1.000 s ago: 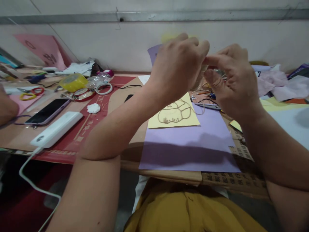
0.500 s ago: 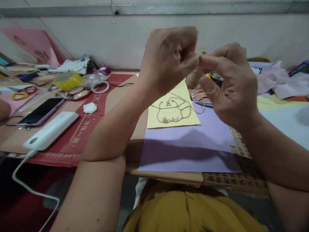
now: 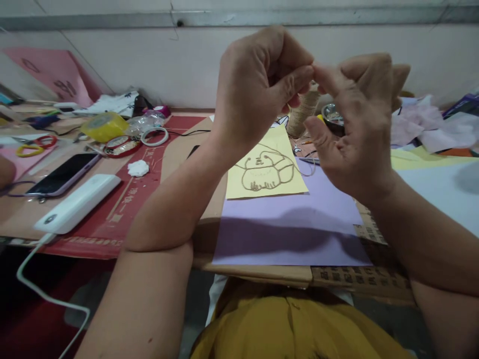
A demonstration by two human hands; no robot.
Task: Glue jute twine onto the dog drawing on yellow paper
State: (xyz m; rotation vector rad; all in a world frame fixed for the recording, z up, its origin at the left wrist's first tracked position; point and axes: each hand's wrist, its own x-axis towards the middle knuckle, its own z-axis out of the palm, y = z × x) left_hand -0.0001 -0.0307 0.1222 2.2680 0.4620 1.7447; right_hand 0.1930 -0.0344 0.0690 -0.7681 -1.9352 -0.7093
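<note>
Both hands are raised above the table, their fingertips meeting. My left hand (image 3: 254,89) is closed in a thumb-and-finger pinch; whatever it may hold is too small to make out. My right hand (image 3: 359,124) has its thumb apart and its index finger reaching to the left fingertips, the other fingers slightly blurred. Below them lies a yellow sheet (image 3: 243,192) bearing a brown line drawing (image 3: 261,177) that looks made of twine. A loose thin strand (image 3: 309,174) curls off its right edge. Under it is a purple sheet (image 3: 292,244).
Behind the hands stands a twine spool (image 3: 299,114) beside a small dark bowl (image 3: 331,117). To the left are a white power bank (image 3: 80,202), a phone (image 3: 63,172), yellow tape (image 3: 107,125) and scissors (image 3: 33,144). Crumpled pale paper (image 3: 422,122) lies right. Another person's hand (image 3: 5,169) shows far left.
My left hand has risen slightly and turned, its pinching fingertips now more visible. My right hand's fingers have lifted and spread. The sheets have stayed put on the table.
</note>
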